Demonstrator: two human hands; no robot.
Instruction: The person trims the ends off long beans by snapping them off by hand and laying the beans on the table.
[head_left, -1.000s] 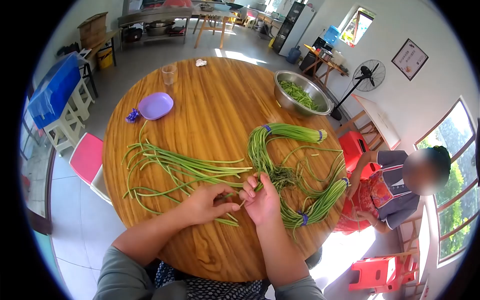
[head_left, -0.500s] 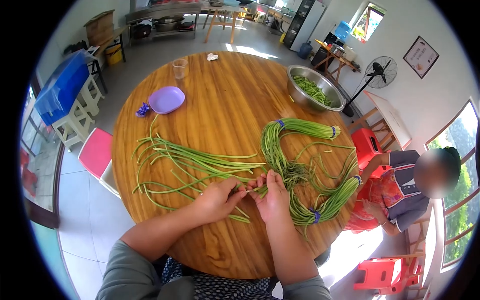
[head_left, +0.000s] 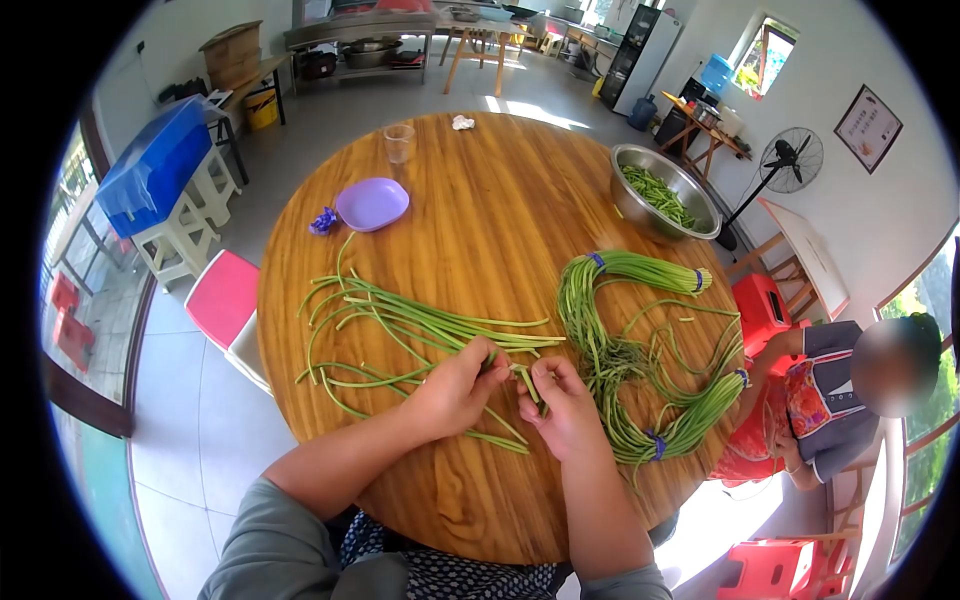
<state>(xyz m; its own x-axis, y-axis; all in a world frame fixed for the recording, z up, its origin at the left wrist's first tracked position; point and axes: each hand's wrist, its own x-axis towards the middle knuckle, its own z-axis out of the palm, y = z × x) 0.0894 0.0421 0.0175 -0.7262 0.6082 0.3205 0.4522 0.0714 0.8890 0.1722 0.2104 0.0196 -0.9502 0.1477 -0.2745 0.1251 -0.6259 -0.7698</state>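
Note:
My left hand (head_left: pixel 458 388) has its fingers closed in a pinch on a long green garlic scape, whose end points toward the other hand. Short cut lengths of garlic scape (head_left: pixel 530 383) are gripped in my right hand (head_left: pixel 563 408), thumb pressed over them. Both hands are close together above the table's near half. Loose garlic scapes (head_left: pixel 430 318) lie spread to the left and partly under my left wrist. To the right rest bundles of garlic scapes (head_left: pixel 640 268) bound with purple ties, their thin tips tangled in the middle.
On the round wooden table (head_left: pixel 480 215) stand a steel bowl (head_left: pixel 642 205) of cut green pieces, a purple plate (head_left: pixel 373 205), a bunch of purple ties (head_left: pixel 323 222), a clear cup (head_left: pixel 398 145) and a crumpled tissue (head_left: pixel 462 122). Another person (head_left: pixel 830 390) sits at the right.
The view has shifted, so the table appears farther right. My hands have moved slightly apart, and the short pieces in my right hand now show more plainly.

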